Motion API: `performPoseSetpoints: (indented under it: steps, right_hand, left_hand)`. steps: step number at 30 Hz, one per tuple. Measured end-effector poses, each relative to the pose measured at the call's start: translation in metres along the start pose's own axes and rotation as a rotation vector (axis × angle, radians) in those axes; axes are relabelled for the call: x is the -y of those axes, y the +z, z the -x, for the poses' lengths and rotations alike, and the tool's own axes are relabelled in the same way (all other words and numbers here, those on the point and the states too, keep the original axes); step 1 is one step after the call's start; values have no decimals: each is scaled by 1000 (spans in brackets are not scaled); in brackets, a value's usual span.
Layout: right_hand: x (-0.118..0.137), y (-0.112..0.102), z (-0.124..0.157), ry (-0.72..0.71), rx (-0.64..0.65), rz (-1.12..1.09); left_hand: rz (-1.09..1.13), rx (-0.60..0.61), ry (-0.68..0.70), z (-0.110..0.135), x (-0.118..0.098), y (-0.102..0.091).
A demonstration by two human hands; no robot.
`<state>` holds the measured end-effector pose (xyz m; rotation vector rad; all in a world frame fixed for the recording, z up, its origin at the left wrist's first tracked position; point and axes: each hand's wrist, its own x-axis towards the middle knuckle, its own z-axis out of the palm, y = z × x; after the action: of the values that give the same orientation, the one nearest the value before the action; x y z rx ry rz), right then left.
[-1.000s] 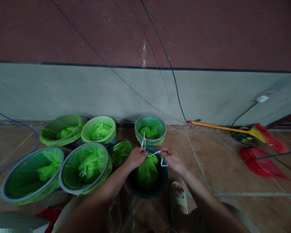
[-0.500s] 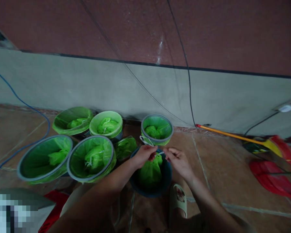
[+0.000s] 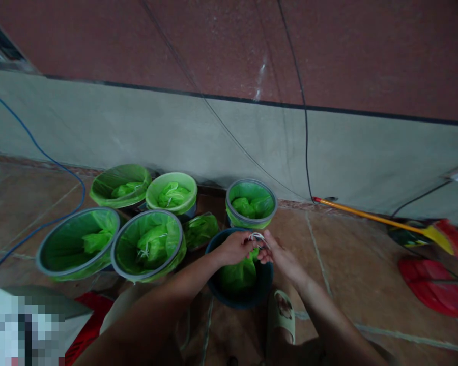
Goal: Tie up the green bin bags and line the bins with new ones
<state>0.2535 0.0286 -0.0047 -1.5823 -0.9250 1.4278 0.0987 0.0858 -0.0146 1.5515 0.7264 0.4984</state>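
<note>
Both hands meet over a dark blue bin [image 3: 229,301] that stands on the floor in front of me. In it is a green plastic bag [image 3: 237,277], its gathered top drawn up between my hands. My left hand [image 3: 234,247] is closed on the white drawstring [image 3: 256,236] of the bag. From the other side, my right hand [image 3: 278,254] pinches the same string, fingers curled and thumb raised. The string forms a small loop between the fingertips. The knot itself, if any, is hidden by my fingers.
Several bins lined with green bags, such as the grey-rimmed bin [image 3: 116,254], stand at left. Another lined bin [image 3: 274,206] is by the wall. A green bag [image 3: 201,231] lies between them. An orange-handled broom [image 3: 374,214] and red dustpan [image 3: 431,284] are at right; a blue cable [image 3: 34,140] runs left.
My hands have come closer together, and the long loose white loop is now gathered small between the fingers. The view has shifted slightly left.
</note>
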Motion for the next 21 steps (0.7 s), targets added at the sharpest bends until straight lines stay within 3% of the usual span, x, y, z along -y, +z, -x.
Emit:
performPoseSetpoints:
  steps: [7,11,13,17,21]
  right_hand:
    - [0,1,-2,-89,-72,-51]
    - [0,3,1,-50,-7,-88]
    - [-3,3,0,-8,31,-70]
    - [-10,-1,-5,36,-1,89]
    - [-10,-4,-8,-80,-26,276]
  left_hand:
    - [280,-270,-237,-1,-1,3]
    - [381,-330,-323,-2,-3,-2]
    - [271,-337,-283,-3,-1,-5]
    - [-122,-241,-63,-1,2,-11]
    - [-295,-178,110,2,-3,-13]
